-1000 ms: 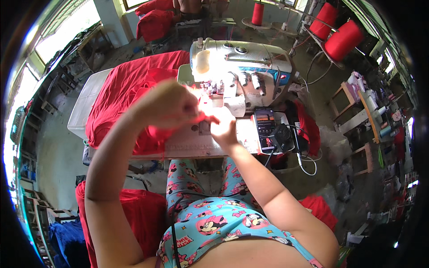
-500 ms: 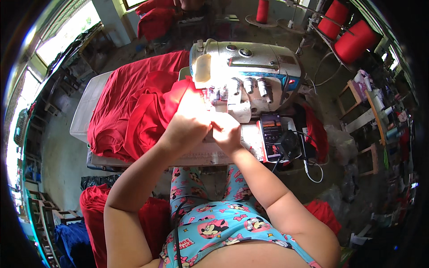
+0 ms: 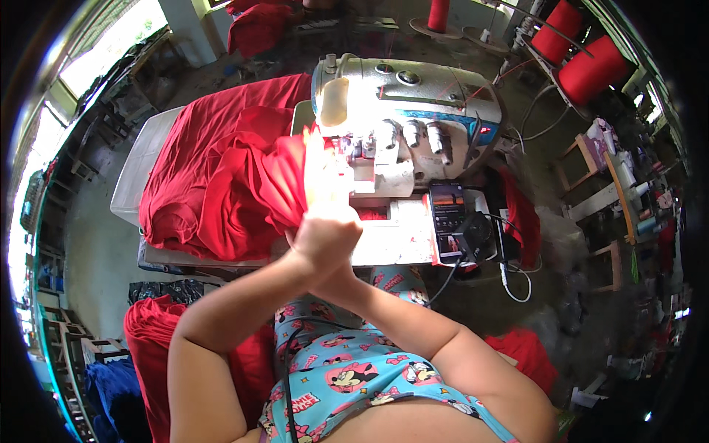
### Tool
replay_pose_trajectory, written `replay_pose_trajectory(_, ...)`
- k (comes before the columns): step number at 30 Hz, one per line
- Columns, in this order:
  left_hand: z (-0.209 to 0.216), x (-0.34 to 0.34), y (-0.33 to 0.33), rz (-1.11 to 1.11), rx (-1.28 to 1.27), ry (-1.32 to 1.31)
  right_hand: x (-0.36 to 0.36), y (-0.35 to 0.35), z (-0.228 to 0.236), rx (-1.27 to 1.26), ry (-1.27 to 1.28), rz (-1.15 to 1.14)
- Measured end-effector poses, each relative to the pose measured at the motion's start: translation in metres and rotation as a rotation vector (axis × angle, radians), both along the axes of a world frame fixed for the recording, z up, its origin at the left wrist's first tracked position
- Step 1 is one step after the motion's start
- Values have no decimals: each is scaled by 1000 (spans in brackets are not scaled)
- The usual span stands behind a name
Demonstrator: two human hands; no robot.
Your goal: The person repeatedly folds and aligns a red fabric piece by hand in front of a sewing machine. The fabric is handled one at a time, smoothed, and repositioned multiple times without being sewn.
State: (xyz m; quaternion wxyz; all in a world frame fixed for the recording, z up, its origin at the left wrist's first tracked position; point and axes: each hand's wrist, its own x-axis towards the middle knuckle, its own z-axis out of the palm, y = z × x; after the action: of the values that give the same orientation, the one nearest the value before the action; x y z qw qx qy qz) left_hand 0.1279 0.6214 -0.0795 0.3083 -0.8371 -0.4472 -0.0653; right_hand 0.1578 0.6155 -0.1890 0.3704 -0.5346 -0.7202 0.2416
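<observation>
The left hand (image 3: 325, 238) is curled, its back turned up, just in front of the sewing machine (image 3: 406, 103); glare and the angle hide its fingertips, so I cannot tell how tightly it closes or whether it pinches anything. The right hand (image 3: 334, 280) lies mostly hidden beneath it, the two overlapping, and its openness and any hold cannot be told either. Red cloth (image 3: 255, 184) sits right beside the hands on their left, heaped in folds, its near edge running into the glare by the needle area; whether they grip it is unclear. It spreads leftward over a pale plastic bin (image 3: 144, 166). To the right of the hands, a lit phone (image 3: 447, 218) rests on the table (image 3: 388, 247), with a black device (image 3: 473, 236) against it. Farther off stand red thread cones (image 3: 593, 70), and a blue cloth pile (image 3: 118, 391) lies at lower left
</observation>
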Motion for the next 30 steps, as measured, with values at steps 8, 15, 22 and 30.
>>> replay_pose_trajectory(8, -36, -7, 22, 71, 185, -134, 22, -5, 18, 170, 128, 281)
replay_pose_trajectory(15, 0, -84, 52, -20, 208, -792, 50, -23, 40, 232, 20, 290)
replay_pose_trajectory(22, 6, -120, -24, 195, -1212, -568, 72, -12, 38, 272, 8, 222)
replay_pose_trajectory(30, 51, -131, 16, -180, -213, -582, 77, -10, 64, 208, 91, 186)
